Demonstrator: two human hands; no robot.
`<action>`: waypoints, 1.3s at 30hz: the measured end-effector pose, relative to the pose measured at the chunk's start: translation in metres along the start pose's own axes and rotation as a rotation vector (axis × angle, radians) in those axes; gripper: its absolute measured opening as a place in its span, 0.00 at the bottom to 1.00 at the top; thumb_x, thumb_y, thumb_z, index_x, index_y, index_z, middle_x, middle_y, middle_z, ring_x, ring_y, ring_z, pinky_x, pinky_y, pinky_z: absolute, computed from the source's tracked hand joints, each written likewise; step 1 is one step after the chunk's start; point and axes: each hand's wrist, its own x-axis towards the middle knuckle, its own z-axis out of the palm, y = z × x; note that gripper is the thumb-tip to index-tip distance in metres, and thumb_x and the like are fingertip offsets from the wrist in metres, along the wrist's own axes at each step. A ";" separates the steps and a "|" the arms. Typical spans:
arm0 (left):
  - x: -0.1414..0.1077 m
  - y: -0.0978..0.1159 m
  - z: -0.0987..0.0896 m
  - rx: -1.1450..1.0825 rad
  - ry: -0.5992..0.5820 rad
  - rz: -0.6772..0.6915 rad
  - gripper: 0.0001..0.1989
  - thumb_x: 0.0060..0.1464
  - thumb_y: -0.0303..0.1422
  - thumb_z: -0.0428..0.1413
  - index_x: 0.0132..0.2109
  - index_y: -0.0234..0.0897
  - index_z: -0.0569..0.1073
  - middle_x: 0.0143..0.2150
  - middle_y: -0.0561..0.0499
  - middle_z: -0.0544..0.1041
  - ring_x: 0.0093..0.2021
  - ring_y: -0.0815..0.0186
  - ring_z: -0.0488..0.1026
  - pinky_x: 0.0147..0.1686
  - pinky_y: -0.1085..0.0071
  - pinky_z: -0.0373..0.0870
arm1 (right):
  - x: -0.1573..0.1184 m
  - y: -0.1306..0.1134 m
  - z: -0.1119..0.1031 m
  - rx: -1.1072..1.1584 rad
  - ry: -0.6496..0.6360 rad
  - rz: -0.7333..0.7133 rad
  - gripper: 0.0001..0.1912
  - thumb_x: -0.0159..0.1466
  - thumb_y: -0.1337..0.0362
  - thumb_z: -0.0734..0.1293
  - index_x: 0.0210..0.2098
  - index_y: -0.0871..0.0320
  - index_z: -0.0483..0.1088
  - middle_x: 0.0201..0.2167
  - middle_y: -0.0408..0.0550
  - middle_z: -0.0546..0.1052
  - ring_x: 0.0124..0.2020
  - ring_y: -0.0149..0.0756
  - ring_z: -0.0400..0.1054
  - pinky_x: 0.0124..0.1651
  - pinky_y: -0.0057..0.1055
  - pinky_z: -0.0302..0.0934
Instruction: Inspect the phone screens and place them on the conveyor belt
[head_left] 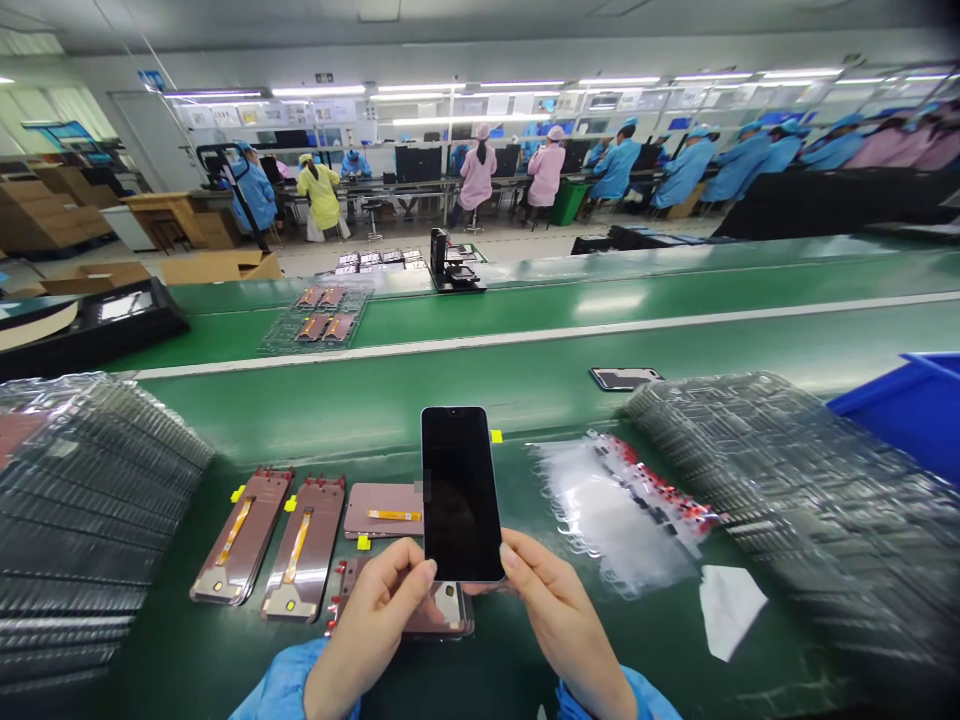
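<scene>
A smartphone [459, 490] with a dark screen is held upright in front of me, screen side facing me. My left hand [382, 605] grips its lower left corner between thumb and fingers. At the lower right corner my right hand [551, 600] pinches the edge in the same way. Behind and below the phone lie pinkish-brown screen panels with orange ribbon cables and yellow tabs: one panel stack [244, 535], a second stack [306, 545], and a sideways panel [384, 508]. Another panel [442, 610] is partly covered by my left hand.
Tall stacks of clear plastic trays, one left stack [82, 520] and one right stack [750, 480], flank the green bench. Clear film pieces [615, 510], a white cloth [731, 610], a phone part [626, 379] and a blue bin [915, 410] lie rightward. Co-workers [319, 195] sit beyond.
</scene>
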 end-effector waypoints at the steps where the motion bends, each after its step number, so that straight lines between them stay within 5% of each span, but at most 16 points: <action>1: 0.000 0.000 -0.001 -0.003 0.003 -0.002 0.21 0.59 0.51 0.52 0.30 0.38 0.62 0.24 0.52 0.76 0.30 0.65 0.70 0.35 0.72 0.63 | 0.000 0.000 0.001 0.028 0.006 0.020 0.19 0.68 0.52 0.64 0.54 0.54 0.73 0.44 0.51 0.81 0.41 0.44 0.77 0.43 0.39 0.72; 6: 0.003 -0.002 -0.003 -0.072 0.004 -0.015 0.23 0.55 0.53 0.55 0.28 0.38 0.63 0.22 0.52 0.74 0.28 0.66 0.70 0.33 0.72 0.65 | 0.001 -0.004 0.005 0.135 0.033 0.093 0.24 0.65 0.47 0.66 0.50 0.58 0.75 0.32 0.50 0.82 0.34 0.44 0.78 0.39 0.39 0.72; 11: 0.004 -0.003 -0.006 -0.192 -0.044 -0.087 0.22 0.52 0.50 0.60 0.28 0.35 0.68 0.25 0.53 0.73 0.26 0.68 0.72 0.31 0.73 0.68 | 0.003 -0.004 0.004 0.081 0.018 0.109 0.24 0.65 0.47 0.67 0.53 0.56 0.74 0.36 0.50 0.82 0.33 0.43 0.78 0.40 0.42 0.73; 14: 0.007 0.000 -0.009 -0.370 -0.042 -0.060 0.20 0.55 0.48 0.59 0.39 0.34 0.77 0.35 0.47 0.77 0.33 0.64 0.75 0.33 0.70 0.72 | 0.004 -0.001 0.002 0.043 -0.010 0.111 0.22 0.66 0.49 0.66 0.53 0.55 0.73 0.41 0.51 0.81 0.34 0.42 0.77 0.40 0.40 0.73; 18: 0.011 0.005 -0.015 -0.570 0.032 -0.008 0.26 0.59 0.46 0.57 0.60 0.39 0.71 0.48 0.42 0.78 0.43 0.60 0.77 0.36 0.68 0.74 | 0.001 0.001 0.003 -0.044 -0.096 0.116 0.19 0.68 0.51 0.64 0.50 0.55 0.75 0.38 0.49 0.82 0.36 0.42 0.77 0.41 0.39 0.72; 21: 0.011 0.009 -0.018 -0.553 0.052 -0.017 0.25 0.57 0.43 0.59 0.59 0.37 0.71 0.43 0.43 0.80 0.38 0.62 0.78 0.31 0.73 0.74 | -0.001 0.001 0.004 -0.129 -0.182 0.149 0.20 0.68 0.50 0.62 0.50 0.55 0.75 0.33 0.49 0.82 0.33 0.43 0.77 0.42 0.40 0.71; 31: 0.006 -0.001 -0.011 -0.428 0.189 0.065 0.21 0.59 0.43 0.58 0.53 0.34 0.74 0.40 0.46 0.80 0.35 0.62 0.78 0.30 0.70 0.77 | 0.005 0.011 -0.006 -0.290 -0.243 0.129 0.21 0.68 0.49 0.61 0.51 0.53 0.75 0.39 0.51 0.82 0.40 0.47 0.76 0.46 0.41 0.70; 39: 0.011 -0.002 -0.025 -0.442 0.089 0.028 0.21 0.60 0.45 0.56 0.55 0.39 0.72 0.45 0.46 0.78 0.42 0.61 0.77 0.33 0.69 0.78 | 0.010 0.008 -0.007 -0.232 -0.265 0.149 0.21 0.67 0.49 0.62 0.51 0.52 0.76 0.36 0.50 0.82 0.35 0.44 0.77 0.42 0.38 0.71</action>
